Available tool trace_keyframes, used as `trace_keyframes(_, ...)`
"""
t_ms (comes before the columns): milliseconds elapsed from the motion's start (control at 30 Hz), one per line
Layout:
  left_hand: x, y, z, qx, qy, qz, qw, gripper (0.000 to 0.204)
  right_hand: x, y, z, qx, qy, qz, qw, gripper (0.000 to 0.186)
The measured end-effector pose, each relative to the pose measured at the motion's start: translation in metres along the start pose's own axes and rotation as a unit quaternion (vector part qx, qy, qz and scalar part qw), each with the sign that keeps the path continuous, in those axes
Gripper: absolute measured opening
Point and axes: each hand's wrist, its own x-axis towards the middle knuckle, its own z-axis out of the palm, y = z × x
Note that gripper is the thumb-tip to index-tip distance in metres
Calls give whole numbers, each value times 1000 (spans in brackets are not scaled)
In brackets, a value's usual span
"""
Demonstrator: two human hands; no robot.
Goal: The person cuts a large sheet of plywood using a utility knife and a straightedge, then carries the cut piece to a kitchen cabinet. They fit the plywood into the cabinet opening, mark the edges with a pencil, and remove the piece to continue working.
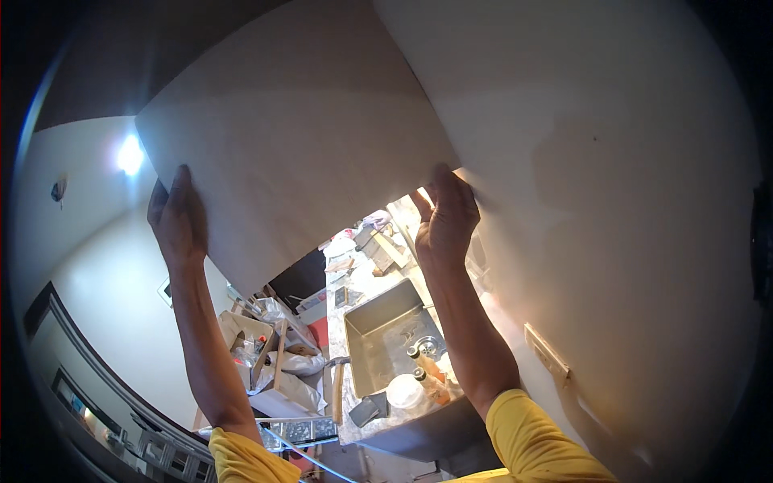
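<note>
A large flat greyish-beige board (302, 137) is raised in front of me above counter height, spanning the upper middle of the view. My left hand (182, 221) grips its left edge, with the thumb lying on the face toward me and the fingers partly hidden. Near the lower right corner, my right hand (448, 217) is closed on the edge, close beside the pale wall (628, 209). The board's right side runs along that wall; whether they touch, I cannot tell.
Below is a cluttered countertop (340, 278) with a metal sink (351, 342), bottles (431, 386) and a white round container (405, 391). Boxes with bags and tools (274, 354) stand left of it. A wooden strip (547, 352) is on the right wall. A bright lamp (130, 154) shines at left.
</note>
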Motion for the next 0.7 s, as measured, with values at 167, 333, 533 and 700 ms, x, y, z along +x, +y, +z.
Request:
trace_keyframes(167,10,-9,-18,-30,-50,7,998,37,-4,-1,3,-15,15,12,1000,8)
trace_keyframes(333,5,0,-13,3,-19,-21,1000,35,-6,-3,3,-12,21,3,1000,7)
trace_keyframes(533,7,-4,-12,-19,-29,2,999,35,-2,7,-2,32,0,0,999,9)
trace_keyframes(700,4,-2,-8,12,-1,-9,1000,35,-5,1,8,26,3,7,1000,9)
